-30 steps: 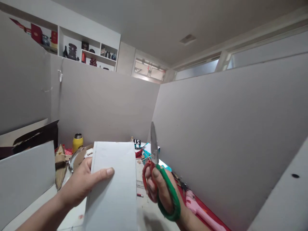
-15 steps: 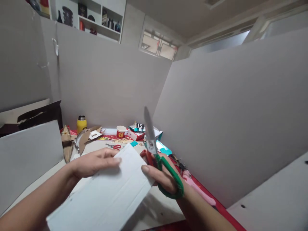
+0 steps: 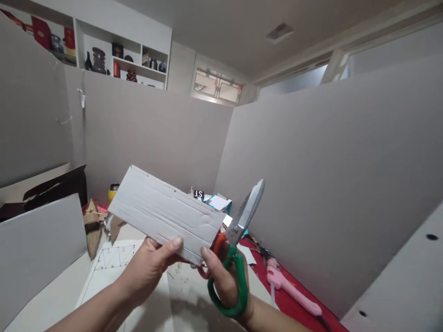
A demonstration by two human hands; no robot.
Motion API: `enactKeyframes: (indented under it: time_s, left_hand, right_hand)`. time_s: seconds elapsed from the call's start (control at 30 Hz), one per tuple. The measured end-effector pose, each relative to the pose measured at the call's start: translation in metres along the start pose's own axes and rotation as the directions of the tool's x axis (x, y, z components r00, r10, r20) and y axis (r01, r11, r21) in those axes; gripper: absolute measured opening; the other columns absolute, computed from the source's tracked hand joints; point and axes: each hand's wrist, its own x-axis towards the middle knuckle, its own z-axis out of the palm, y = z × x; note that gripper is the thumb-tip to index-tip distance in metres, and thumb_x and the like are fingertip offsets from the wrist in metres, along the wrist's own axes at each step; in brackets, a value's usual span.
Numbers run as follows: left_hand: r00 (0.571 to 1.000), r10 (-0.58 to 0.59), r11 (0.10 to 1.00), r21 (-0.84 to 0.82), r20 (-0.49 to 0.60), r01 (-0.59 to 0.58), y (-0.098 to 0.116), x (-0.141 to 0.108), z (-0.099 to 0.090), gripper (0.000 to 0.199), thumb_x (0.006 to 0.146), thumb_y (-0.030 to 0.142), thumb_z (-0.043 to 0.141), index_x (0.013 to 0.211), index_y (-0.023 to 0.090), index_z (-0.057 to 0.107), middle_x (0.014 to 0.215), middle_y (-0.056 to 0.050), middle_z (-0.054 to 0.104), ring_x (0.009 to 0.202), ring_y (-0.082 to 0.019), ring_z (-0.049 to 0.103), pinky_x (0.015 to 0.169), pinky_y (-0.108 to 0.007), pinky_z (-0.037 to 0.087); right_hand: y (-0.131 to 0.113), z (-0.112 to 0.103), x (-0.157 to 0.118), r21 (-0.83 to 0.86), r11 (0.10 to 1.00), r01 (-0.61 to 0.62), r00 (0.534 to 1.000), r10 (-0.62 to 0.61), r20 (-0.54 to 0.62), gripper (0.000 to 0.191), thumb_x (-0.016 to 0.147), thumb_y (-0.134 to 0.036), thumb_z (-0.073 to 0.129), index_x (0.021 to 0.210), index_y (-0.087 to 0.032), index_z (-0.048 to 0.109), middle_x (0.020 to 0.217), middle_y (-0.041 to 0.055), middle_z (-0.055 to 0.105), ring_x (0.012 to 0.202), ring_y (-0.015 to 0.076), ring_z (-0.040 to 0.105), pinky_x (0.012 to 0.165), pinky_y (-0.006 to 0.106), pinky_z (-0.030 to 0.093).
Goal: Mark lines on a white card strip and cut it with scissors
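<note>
A white cardboard piece [image 3: 169, 207] with creases is held up in front of me, tilted down to the right. My left hand [image 3: 152, 263] pinches its lower edge, thumb on the near face. At its lower right corner my right hand [image 3: 224, 276] grips the board with the thumb. The same hand carries large scissors [image 3: 238, 230] with green and red-orange handles, their blades together and pointing up right. The fingers behind the board are hidden.
A sheet with a line drawing [image 3: 116, 257] lies on the table at left. Beyond are a brown cardboard shape [image 3: 92, 226] and a yellow bottle [image 3: 112, 192]. A pink glue gun [image 3: 294, 290] lies on red cloth [image 3: 277, 299] at right. White board [image 3: 44, 244] stands left.
The board has been turned and raised, and my left hand has moved from its upper side to the lower edge. The scissors now lean right. The view has tilted up.
</note>
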Motion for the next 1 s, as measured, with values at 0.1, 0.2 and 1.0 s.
enactKeyframes:
  time_s: [0.1, 0.2, 1.0]
  left_hand:
    - [1.000, -0.019, 0.991, 0.131, 0.003, 0.018, 0.015, -0.002, -0.014, 0.032, 0.084, 0.035, 0.070, 0.111, 0.018, 0.072, 0.099, -0.010, 0.076, 0.089, -0.025, 0.069, 0.077, -0.035, 0.054]
    - [0.998, -0.043, 0.973, 0.228, 0.039, 0.033, 0.032, -0.002, -0.028, 0.034, 0.079, 0.033, 0.074, 0.109, 0.019, 0.073, 0.099, -0.009, 0.076, 0.086, -0.024, 0.069, 0.074, -0.031, 0.054]
    - [0.983, 0.130, 0.970, 0.222, -0.126, -0.100, -0.011, -0.016, 0.026, 0.023, 0.084, 0.040, 0.068, 0.100, 0.024, 0.073, 0.112, -0.004, 0.070, 0.106, -0.022, 0.059, 0.098, -0.032, 0.044]
  right_hand:
    - [-0.002, -0.003, -0.001, 0.145, 0.989, -0.022, 1.000, 0.020, 0.012, 0.024, 0.087, -0.040, 0.064, 0.077, -0.019, 0.064, 0.059, 0.0008, 0.060, 0.050, 0.0150, 0.056, 0.048, 0.027, 0.049]
    - [-0.005, -0.008, 0.006, 0.258, 0.961, -0.101, 0.995, 0.103, 0.008, 0.023, 0.088, -0.042, 0.063, 0.082, -0.020, 0.060, 0.057, -0.0017, 0.057, 0.046, 0.0127, 0.053, 0.043, 0.024, 0.046]
    - [-0.021, 0.025, 0.019, 0.273, 0.954, -0.128, 0.991, 0.135, -0.007, 0.027, 0.086, -0.044, 0.065, 0.080, -0.018, 0.059, 0.059, -0.0013, 0.059, 0.047, 0.0109, 0.054, 0.042, 0.021, 0.044]
